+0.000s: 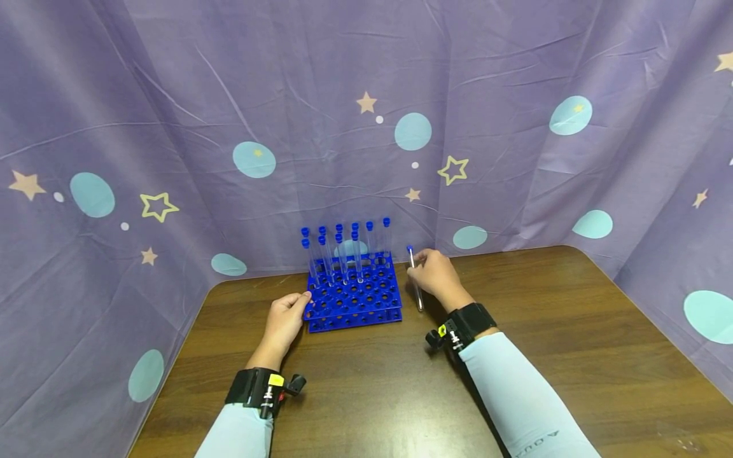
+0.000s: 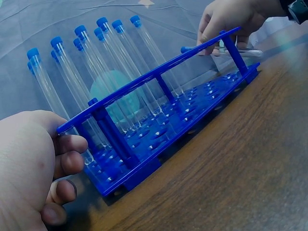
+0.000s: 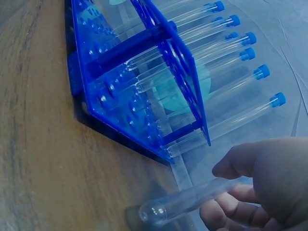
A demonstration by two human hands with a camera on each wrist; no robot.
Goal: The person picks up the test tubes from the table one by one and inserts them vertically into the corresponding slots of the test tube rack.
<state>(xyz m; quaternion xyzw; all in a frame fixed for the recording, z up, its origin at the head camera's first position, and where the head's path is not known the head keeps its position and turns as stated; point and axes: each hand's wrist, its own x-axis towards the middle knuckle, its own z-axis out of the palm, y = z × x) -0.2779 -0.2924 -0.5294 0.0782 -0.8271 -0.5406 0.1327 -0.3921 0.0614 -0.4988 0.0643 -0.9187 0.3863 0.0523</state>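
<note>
A blue two-tier test tube rack (image 1: 352, 305) stands on the table, with several clear test tubes (image 2: 77, 82) with blue caps upright in its back rows. My left hand (image 1: 286, 321) grips the front left corner of the rack's top plate, thumb above and curled fingers beneath, as the left wrist view shows. To the right of the rack, my right hand (image 1: 436, 273) pinches another capped test tube (image 3: 183, 202) between thumb and fingers. That tube leans slightly in the head view, its rounded end pointing toward me, apart from the rack.
Behind the table hangs a purple curtain (image 1: 321, 76) printed with stars and blue ovals, close to the rack's back. The brown wooden table (image 1: 355, 394) extends in front and to both sides. The rack's front rows hold no tubes.
</note>
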